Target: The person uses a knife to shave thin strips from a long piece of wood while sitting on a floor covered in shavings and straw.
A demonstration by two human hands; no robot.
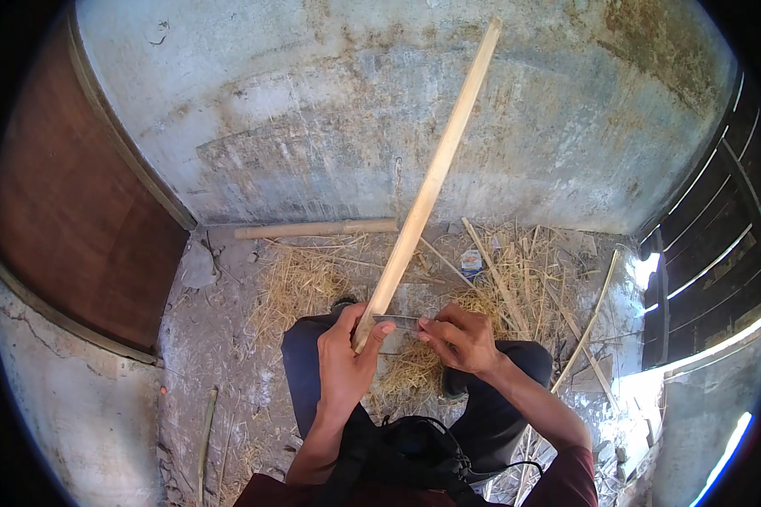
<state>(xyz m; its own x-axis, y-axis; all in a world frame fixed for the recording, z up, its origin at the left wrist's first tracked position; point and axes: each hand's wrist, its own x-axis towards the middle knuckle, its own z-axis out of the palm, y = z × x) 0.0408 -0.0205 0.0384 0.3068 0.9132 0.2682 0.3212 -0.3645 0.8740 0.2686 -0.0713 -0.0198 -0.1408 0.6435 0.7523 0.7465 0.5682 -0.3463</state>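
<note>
A long pale strip of split bamboo (438,169) slants up and away from my lap toward the wall. My left hand (347,351) is wrapped round its near end, thumb lying along the right side. In my right hand (465,340) is the handle end of a knife (402,321), pinched between thumb and fingers. The thin blade reaches left and touches the bamboo just beyond my left thumb. Most of the handle is hidden by my right fingers.
Straw-like shavings (296,283) cover the floor around my feet. A bamboo pole (317,229) lies along the base of the stained wall (313,144). Loose strips (588,321) lie to the right, near a small blue-and-white packet (471,262). A brown door (84,194) stands at left, dark slats (710,237) at right.
</note>
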